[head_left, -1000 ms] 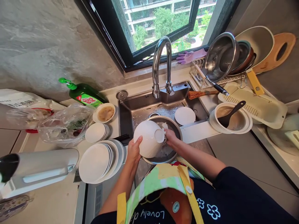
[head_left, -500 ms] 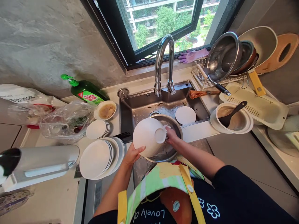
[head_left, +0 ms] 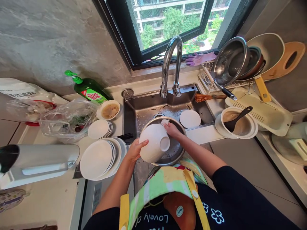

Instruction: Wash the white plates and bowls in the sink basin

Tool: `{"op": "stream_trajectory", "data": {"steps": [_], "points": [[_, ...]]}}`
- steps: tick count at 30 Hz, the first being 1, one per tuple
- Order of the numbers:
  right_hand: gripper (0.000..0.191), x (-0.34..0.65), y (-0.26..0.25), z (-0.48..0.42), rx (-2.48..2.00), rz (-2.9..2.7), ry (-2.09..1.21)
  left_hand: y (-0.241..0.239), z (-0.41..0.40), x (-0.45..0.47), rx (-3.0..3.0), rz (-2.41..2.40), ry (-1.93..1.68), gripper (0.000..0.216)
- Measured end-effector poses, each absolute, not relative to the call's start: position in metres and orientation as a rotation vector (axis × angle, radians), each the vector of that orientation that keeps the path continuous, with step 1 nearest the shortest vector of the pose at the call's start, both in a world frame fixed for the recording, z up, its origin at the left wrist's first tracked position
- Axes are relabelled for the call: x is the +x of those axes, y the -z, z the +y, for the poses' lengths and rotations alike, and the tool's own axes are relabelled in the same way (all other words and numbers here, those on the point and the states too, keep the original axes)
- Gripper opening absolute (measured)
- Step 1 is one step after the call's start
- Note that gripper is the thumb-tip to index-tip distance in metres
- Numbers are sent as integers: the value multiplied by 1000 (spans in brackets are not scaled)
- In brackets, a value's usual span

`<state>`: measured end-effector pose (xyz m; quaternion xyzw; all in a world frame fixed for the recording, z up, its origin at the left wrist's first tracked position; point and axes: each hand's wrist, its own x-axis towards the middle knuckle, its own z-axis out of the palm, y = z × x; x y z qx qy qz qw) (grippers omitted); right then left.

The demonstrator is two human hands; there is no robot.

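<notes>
A large white bowl (head_left: 151, 143) is tilted on its side over a steel basin (head_left: 178, 152), its foot ring facing right. My left hand (head_left: 134, 149) grips the bowl's left edge, thumb on the outer wall. In my right hand (head_left: 172, 130) is a white cloth (head_left: 164, 122), pressed to the bowl's outside near the far edge; most of the cloth is hidden by the fingers. The basin sits at the front edge of the sink (head_left: 146, 107). A white plate (head_left: 190, 118) lies in the sink to the right.
Stacked plates (head_left: 96, 159), small bowls (head_left: 98, 129) and a bowl of brown liquid (head_left: 110, 110) stand left, near a green soap bottle (head_left: 90, 90). The faucet (head_left: 171, 64) arches over the sink. Right are a white pot (head_left: 222, 127), a whisk brush (head_left: 208, 97) and a dish rack (head_left: 208, 76).
My right hand and the cloth have moved from beside the foot ring up toward the bowl's far edge. The bowl has turned and shifted slightly right.
</notes>
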<state>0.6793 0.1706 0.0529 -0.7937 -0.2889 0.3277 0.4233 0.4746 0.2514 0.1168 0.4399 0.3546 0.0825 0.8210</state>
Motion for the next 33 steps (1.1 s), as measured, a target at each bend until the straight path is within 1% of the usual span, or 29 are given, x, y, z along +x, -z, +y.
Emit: {"op": "stream_trajectory", "data": {"steps": [4, 8, 11, 14, 17, 21, 25, 29, 31, 33], "points": [[25, 669, -50, 148, -2246, -1055, -756, -112, 245, 474, 963, 824, -304, 46], [45, 651, -43, 126, -2438, -1534, -718, -105, 243, 474, 972, 892, -396, 48], [41, 645, -42, 125, -2445, -1570, -709, -103, 244, 473, 959, 924, -419, 53], [36, 649, -51, 132, -2393, -1346, -729, -103, 243, 473, 968, 923, -423, 54], [41, 652, -73, 134, -2247, -1105, -672, -103, 242, 473, 984, 909, -418, 53], [40, 643, -115, 130, -1939, -1143, -428, -102, 238, 476, 998, 895, -434, 53], [35, 622, -143, 137, -1786, -1306, -402, -101, 235, 480, 1044, 903, -426, 52], [27, 606, -140, 152, -1669, -1488, -367, -99, 235, 481, 1085, 883, -461, 41], [26, 605, -132, 159, -1637, -1520, -363, -97, 235, 481, 1101, 898, -467, 37], [29, 607, -125, 165, -1636, -1489, -411, -96, 235, 482, 1094, 912, -459, 38]]}}
